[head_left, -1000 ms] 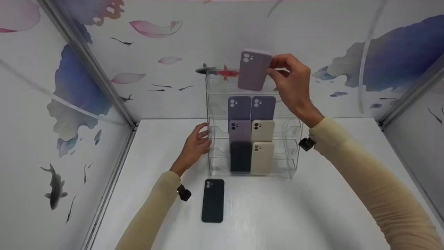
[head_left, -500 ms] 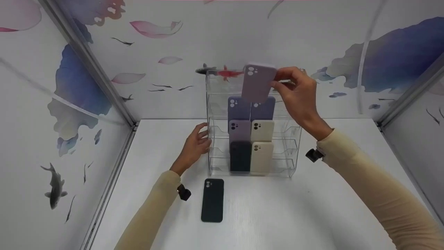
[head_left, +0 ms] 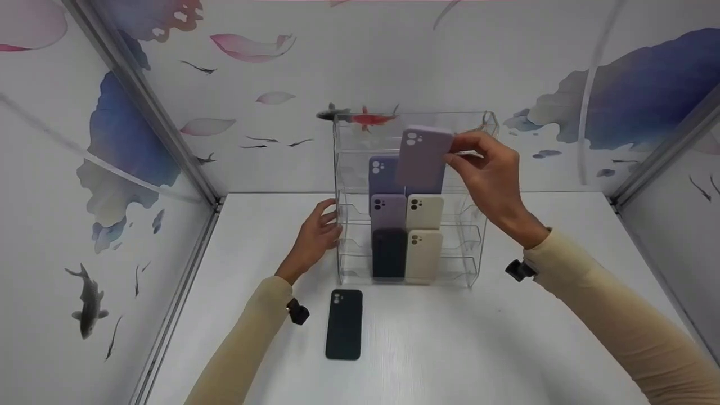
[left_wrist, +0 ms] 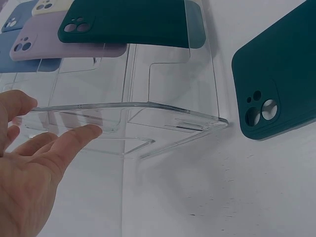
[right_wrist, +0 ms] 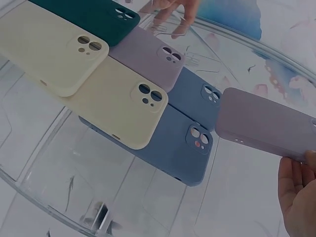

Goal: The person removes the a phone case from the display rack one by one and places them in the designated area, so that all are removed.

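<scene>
At the rack (head_left: 459,270), a purple case (head_left: 425,157) comes lower

On the table (head_left: 427,349) lies a green case (head_left: 344,324). Past it, the left hand (head_left: 316,239), loosely bent, touches the rack's side. The right hand (head_left: 490,175) pinches the purple case in the air. Lower now, it partly hides a blue case (right_wrist: 170,163), so it seems nearer the rack, not yet in.

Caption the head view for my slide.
Right hand holds a light purple phone case near a clear rack; left hand touches its side.
</scene>
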A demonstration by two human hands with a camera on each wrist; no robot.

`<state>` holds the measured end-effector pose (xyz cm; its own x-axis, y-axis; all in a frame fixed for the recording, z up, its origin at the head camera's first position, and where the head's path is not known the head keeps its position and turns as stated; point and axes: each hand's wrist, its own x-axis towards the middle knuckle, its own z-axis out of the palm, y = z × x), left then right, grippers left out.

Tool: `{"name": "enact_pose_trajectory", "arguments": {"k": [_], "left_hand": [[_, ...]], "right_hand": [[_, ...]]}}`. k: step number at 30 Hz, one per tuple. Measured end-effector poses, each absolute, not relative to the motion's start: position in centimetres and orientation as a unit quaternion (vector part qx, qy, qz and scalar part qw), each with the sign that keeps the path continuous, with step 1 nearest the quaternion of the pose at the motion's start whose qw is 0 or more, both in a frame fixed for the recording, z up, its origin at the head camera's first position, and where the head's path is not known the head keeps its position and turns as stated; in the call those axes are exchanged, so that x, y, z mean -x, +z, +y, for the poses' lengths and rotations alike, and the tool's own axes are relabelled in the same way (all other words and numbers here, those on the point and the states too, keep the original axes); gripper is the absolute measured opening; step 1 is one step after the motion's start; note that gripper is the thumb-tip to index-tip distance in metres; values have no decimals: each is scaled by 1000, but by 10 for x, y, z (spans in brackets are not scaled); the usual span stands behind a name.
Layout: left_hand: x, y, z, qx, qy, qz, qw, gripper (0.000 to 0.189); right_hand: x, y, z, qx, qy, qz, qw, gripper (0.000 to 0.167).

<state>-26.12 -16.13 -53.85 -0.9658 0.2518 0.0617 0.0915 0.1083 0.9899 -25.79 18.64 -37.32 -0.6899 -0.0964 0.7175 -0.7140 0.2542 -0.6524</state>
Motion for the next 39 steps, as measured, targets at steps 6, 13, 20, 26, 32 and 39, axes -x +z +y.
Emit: {"name": "enact_pose_trajectory", "arguments": {"k": [6,13,20,26,32,39], "left_hand": [[262,-538,-160,-111,658,742,61,66],[261,-537,-160,-104,660,742,58,64],[261,-538,-159,-105,645,756,50,65],[260,-537,-159,-102,633,766,43,64],[261,-538,-159,-105,641,759,46,65],[261,-538,-159,-100,640,760,50,66]], "right_hand": [[250,-381,191,-278,546,-742,272,22],[241,-391,195,-280,541,-748,264,23],[233,-401,198,-267,546,-750,260,22],[228,-410,201,-268,562,-740,256,22],[220,-419,202,-261,565,-745,241,22],[213,-434,205,-252,558,-758,226,23]]}}
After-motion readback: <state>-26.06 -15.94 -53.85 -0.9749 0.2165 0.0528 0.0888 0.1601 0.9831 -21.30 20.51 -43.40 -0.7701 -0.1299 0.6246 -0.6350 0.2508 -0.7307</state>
